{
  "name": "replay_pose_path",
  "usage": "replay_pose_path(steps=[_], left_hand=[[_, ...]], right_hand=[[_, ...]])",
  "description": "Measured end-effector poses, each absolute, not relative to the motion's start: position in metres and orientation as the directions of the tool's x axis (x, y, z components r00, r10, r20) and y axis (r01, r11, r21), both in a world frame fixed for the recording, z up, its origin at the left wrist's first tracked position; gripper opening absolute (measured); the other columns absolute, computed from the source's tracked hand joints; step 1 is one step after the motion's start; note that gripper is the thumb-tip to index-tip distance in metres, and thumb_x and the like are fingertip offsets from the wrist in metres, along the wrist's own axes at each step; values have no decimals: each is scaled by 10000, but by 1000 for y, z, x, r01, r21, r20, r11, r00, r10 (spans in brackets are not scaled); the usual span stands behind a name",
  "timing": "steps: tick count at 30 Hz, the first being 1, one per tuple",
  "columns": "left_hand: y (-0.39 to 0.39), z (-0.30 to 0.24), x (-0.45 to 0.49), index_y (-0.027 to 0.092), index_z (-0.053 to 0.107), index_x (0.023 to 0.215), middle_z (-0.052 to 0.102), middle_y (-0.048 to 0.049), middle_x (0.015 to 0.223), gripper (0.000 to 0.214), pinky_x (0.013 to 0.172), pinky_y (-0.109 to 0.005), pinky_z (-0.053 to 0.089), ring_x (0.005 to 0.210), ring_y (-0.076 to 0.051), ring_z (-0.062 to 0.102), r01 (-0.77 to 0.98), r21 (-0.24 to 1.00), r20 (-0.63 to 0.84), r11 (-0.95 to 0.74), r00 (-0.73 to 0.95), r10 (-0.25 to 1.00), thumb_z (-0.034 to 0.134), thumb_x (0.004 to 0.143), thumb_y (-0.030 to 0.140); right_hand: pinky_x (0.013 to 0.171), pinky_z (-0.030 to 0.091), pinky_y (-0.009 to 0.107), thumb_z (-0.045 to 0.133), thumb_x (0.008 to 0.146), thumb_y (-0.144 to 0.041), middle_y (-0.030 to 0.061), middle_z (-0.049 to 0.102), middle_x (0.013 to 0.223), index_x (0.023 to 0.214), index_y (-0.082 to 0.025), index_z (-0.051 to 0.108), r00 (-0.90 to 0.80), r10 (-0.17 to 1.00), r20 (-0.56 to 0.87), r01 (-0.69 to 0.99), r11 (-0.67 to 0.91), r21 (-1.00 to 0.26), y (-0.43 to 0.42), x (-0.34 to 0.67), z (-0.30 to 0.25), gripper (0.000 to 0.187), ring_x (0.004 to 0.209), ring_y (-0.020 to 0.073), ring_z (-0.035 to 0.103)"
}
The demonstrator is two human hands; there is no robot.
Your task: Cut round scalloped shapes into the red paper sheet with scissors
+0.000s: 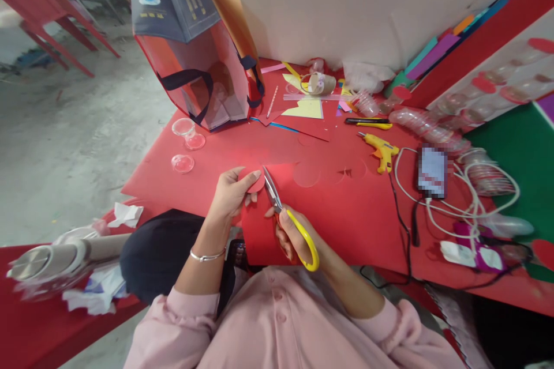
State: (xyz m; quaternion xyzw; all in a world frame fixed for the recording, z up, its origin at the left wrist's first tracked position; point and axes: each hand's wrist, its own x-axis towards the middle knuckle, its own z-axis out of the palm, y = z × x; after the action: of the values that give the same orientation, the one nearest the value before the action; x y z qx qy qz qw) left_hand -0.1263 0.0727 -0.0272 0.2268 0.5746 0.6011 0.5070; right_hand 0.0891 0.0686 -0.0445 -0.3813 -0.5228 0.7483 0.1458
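Between thumb and fingers, my left hand (232, 195) pinches a small red paper disc (256, 183). My right hand (298, 234) is wrapped round the yellow handles of a pair of scissors (272, 187). Their blades point up and away from me, right beside the disc's edge. Below both hands lies a sheet of red paper (260, 236) near the table's front edge. To the right of the blades, round outlines (307, 174) show in the red paper on the tabletop. Part of the right fingers is hidden behind the scissors.
A dark bag (173, 8) stands back left, near clear plastic cups (184, 127). On the right lie a yellow glue gun (381, 151), a cutter knife (367, 122), a phone (433, 170) and looped white cable (470, 196). A dark cap (162, 251) sits left.
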Motion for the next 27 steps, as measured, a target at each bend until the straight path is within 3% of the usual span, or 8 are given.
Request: replay_pose_path(steps=[27], left_hand=[[70, -20, -126, 189, 669, 634, 618, -30, 451, 442, 363, -193, 290, 330, -78, 458, -322, 932, -290, 167, -384, 877, 961, 759, 496]], right_hand=[[356, 437, 233, 445, 1017, -977, -89, 448, 631, 1262, -209, 686, -682, 622, -385, 249, -298, -921, 79, 89, -40, 842, 403, 121, 423]])
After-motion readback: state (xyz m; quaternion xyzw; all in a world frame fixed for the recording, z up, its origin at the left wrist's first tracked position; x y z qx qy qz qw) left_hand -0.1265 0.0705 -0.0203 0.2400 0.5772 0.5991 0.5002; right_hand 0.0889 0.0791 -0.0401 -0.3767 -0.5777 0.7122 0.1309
